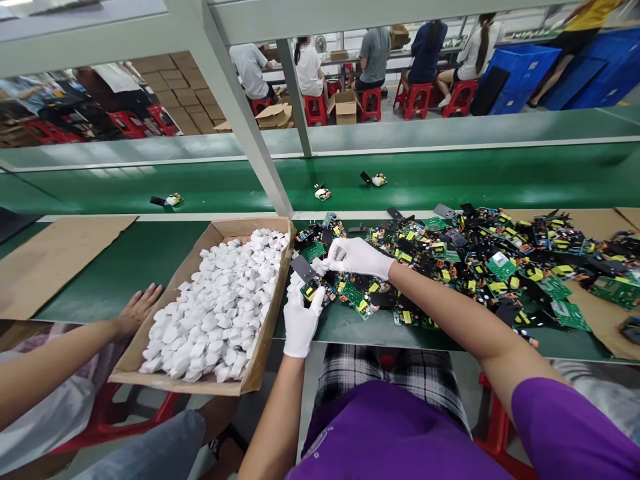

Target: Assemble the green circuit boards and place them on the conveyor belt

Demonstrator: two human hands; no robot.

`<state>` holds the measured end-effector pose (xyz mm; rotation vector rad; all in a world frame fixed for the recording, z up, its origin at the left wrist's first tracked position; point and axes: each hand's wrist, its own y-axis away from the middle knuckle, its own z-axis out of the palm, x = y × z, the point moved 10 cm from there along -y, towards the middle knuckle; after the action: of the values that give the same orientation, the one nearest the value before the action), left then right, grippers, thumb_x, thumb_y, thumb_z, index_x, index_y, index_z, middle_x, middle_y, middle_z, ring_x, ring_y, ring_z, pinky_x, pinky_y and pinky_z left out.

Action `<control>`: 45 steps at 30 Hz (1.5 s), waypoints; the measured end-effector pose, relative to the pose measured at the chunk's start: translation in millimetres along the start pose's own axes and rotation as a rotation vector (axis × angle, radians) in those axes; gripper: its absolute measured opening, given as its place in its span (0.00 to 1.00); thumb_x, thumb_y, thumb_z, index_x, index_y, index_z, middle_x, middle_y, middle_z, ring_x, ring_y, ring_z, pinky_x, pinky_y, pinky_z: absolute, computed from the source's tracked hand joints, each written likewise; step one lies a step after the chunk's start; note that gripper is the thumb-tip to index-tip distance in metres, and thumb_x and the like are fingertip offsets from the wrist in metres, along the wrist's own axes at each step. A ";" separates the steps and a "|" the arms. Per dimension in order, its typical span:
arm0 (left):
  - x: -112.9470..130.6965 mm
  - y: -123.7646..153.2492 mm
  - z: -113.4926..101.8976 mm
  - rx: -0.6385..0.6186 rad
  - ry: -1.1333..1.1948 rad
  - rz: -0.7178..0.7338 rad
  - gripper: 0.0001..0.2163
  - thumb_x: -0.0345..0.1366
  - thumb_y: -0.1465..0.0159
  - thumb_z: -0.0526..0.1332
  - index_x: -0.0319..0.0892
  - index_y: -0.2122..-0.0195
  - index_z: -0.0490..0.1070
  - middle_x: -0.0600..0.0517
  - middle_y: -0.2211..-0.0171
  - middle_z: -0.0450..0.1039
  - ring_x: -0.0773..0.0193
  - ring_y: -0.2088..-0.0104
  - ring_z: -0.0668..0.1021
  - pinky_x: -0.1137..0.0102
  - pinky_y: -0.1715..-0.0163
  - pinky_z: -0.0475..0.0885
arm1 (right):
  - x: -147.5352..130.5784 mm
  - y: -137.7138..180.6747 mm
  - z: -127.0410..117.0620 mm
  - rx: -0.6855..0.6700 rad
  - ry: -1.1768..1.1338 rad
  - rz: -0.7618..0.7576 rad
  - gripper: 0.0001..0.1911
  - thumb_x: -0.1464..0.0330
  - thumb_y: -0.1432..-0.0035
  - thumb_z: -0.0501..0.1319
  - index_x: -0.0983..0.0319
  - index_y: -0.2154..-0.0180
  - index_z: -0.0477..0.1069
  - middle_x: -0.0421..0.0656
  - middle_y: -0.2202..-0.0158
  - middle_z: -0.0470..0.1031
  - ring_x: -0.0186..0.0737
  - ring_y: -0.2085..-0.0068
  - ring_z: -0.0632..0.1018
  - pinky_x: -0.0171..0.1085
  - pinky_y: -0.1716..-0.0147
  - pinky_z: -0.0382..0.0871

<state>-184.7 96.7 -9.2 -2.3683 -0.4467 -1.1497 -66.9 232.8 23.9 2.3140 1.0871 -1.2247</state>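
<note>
My left hand [301,323], in a white glove, is closed around a small circuit board [313,291] with a dark flat plate [303,268] on it. Just to the right, my gloved right hand [361,258] pinches a small white piece [321,266] against or close above that board; actual contact cannot be made out. Beside my left hand stands a cardboard box [200,385] heaped with flat white pieces [215,303]. Under and beyond my right hand spreads a pile of circuit boards [500,265] with black, yellow and green parts.
Behind the bench runs a green conveyor belt [225,183] carrying several boards [377,180]. A grey metal post [250,127] rises by the box's far corner. At the left, another person's bare hand [141,308] rests near the box and a cardboard sheet [60,260]. People sit farther back.
</note>
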 end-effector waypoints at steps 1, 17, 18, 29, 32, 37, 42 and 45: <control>-0.5 -0.2 -0.1 0.002 -0.002 -0.007 0.13 0.48 0.39 0.61 0.52 0.55 0.75 0.52 0.55 0.81 0.50 0.53 0.80 0.55 0.48 0.73 | 1.8 0.9 -0.8 0.015 -0.017 0.007 0.13 0.64 0.47 0.68 0.64 0.61 0.73 0.41 0.68 0.78 0.35 0.68 0.78 0.31 0.69 0.68; -1.1 3.4 -17.4 0.189 0.350 -0.196 0.17 0.46 0.46 0.68 0.41 0.61 0.77 0.45 0.62 0.81 0.52 0.59 0.81 0.60 0.54 0.74 | -21.2 62.0 -45.3 0.161 -0.170 -0.097 0.11 0.65 0.44 0.66 0.63 0.60 0.74 0.43 0.62 0.80 0.36 0.63 0.79 0.35 0.62 0.72; 4.9 4.6 -17.0 0.192 0.421 -0.208 0.17 0.46 0.47 0.69 0.41 0.61 0.77 0.45 0.61 0.81 0.52 0.58 0.81 0.60 0.53 0.74 | -27.7 72.4 -47.9 0.189 -0.183 -0.132 0.09 0.66 0.45 0.67 0.62 0.62 0.74 0.42 0.63 0.80 0.36 0.64 0.79 0.35 0.62 0.73; 82.3 24.4 76.9 -0.388 0.998 -0.391 0.13 0.42 0.51 0.74 0.40 0.71 0.76 0.50 0.70 0.80 0.55 0.63 0.81 0.62 0.59 0.78 | -53.0 152.5 -63.5 0.490 0.049 -0.365 0.06 0.73 0.41 0.61 0.58 0.70 0.69 0.43 0.66 0.77 0.40 0.60 0.78 0.40 0.58 0.73; 88.1 24.5 84.1 -0.393 1.039 -0.400 0.16 0.43 0.53 0.75 0.40 0.68 0.78 0.49 0.67 0.82 0.56 0.63 0.82 0.62 0.59 0.78 | -40.9 164.2 -69.2 0.559 -0.109 -0.327 0.06 0.71 0.42 0.62 0.57 0.70 0.68 0.41 0.69 0.76 0.39 0.63 0.78 0.40 0.59 0.74; 91.9 27.2 92.9 -0.397 1.118 -0.491 0.17 0.45 0.53 0.75 0.40 0.66 0.80 0.46 0.64 0.83 0.52 0.61 0.83 0.56 0.55 0.79 | 0.3 170.4 -61.5 0.623 -0.604 -0.124 0.10 0.65 0.47 0.70 0.58 0.70 0.69 0.42 0.66 0.78 0.41 0.60 0.80 0.45 0.55 0.76; 89.0 26.4 97.8 -0.361 1.163 -0.530 0.16 0.45 0.53 0.76 0.40 0.69 0.80 0.48 0.65 0.82 0.56 0.60 0.82 0.61 0.55 0.80 | 31.5 170.7 -47.8 0.670 -0.951 0.073 0.20 0.63 0.57 0.76 0.58 0.70 0.66 0.39 0.68 0.80 0.38 0.67 0.81 0.40 0.63 0.78; 82.0 24.1 98.3 -0.318 1.165 -0.560 0.16 0.45 0.54 0.77 0.40 0.71 0.79 0.50 0.68 0.82 0.59 0.62 0.82 0.64 0.59 0.81 | 38.9 168.0 -42.3 0.644 -1.042 0.112 0.19 0.62 0.54 0.74 0.57 0.63 0.68 0.35 0.72 0.78 0.34 0.74 0.78 0.36 0.71 0.76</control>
<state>-60.8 136.5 -3.3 -1.3650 -0.5043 -2.7040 95.6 163.7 4.6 1.5359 0.1896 -2.5277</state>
